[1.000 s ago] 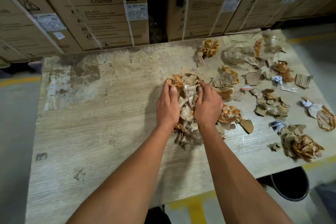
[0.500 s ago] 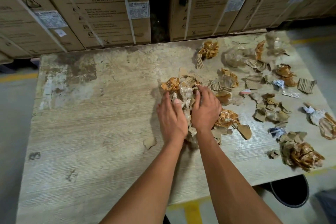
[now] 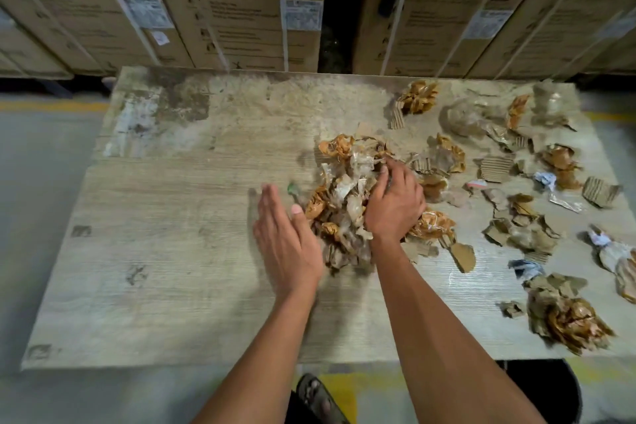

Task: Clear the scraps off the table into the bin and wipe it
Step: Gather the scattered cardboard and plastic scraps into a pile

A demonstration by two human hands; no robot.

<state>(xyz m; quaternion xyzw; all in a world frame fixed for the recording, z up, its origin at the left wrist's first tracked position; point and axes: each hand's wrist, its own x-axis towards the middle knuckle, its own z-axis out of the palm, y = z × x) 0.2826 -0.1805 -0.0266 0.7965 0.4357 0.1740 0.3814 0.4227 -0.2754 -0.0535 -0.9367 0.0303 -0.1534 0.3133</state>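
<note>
A heap of crumpled brown paper, clear film and cardboard scraps (image 3: 346,189) lies near the middle of the worn wooden table (image 3: 172,251). My right hand (image 3: 395,203) grips the right side of the heap, its fingers curled into the film. To the left of the heap my left hand (image 3: 285,237) lies with straight fingers, its thumb touching the pile's edge. More loose scraps (image 3: 516,217) are strewn over the right half of the table. A black bin (image 3: 547,389) shows below the table's near right edge.
Stacked cardboard boxes (image 3: 241,10) stand close behind the table's far edge. The left half of the tabletop holds only stains. A sandalled foot (image 3: 316,396) is on the floor by the yellow line, under the near edge.
My left hand has come off the heap and moved left, opening flat. My right hand has shifted onto the heap's upper right. The view has swung left.
</note>
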